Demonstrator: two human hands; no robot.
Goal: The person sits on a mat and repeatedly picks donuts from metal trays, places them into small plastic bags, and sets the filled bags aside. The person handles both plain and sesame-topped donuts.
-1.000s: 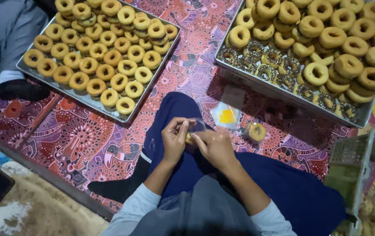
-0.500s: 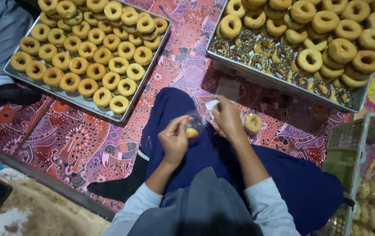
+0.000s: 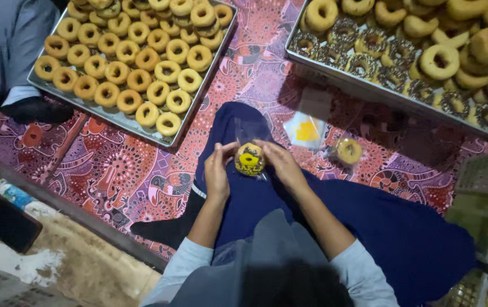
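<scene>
- Clear plastic wraps the bagged doughnut (image 3: 249,160), which sits above the dark blue lap, pinched between both hands at the middle of the view.
- The left hand (image 3: 217,170) closes its fingers on the doughnut's left edge, thumb and fingertips touching the wrapper.
- The right hand (image 3: 281,163) grips the right edge the same way, its fingers curled over the top of the packet; the doughnut lies between the two sets of fingertips.
- A second wrapped doughnut (image 3: 348,150) lies on the patterned purple cloth (image 3: 119,170), just right of the right hand, beside a pile of empty clear bags (image 3: 307,129).
- A metal tray (image 3: 62,95) of plain doughnuts in rows lies upper left; another tray (image 3: 335,73) with plain and sprinkled doughnuts lies upper right.
- A dark phone (image 3: 5,222) rests on the floor at lower left.
</scene>
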